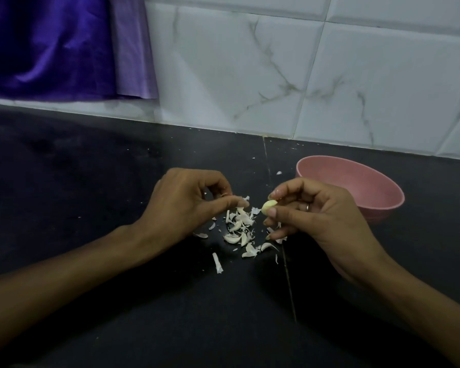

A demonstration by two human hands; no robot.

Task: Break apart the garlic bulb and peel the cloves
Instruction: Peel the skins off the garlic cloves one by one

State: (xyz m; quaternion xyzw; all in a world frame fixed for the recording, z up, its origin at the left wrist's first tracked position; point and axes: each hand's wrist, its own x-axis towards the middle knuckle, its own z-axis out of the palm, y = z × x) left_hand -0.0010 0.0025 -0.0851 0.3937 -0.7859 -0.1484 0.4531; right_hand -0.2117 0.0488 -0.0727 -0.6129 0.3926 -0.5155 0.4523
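Marble-veined tiles backed our dark counter [91,181], with a purple cloth [51,43] hanging at the far left. Our pink bowl [356,181] stood by the wall, just behind our right hand [322,216], which pinched a pale clove [269,205] between thumb and forefinger. Our left hand [186,205] hovered over the skins [239,232] scattered between our hands, its fingers curled with thumb meeting forefinger; whether they held a scrap we could not tell. We judged the clove nearly peeled; next we would likely drop it in the bowl.
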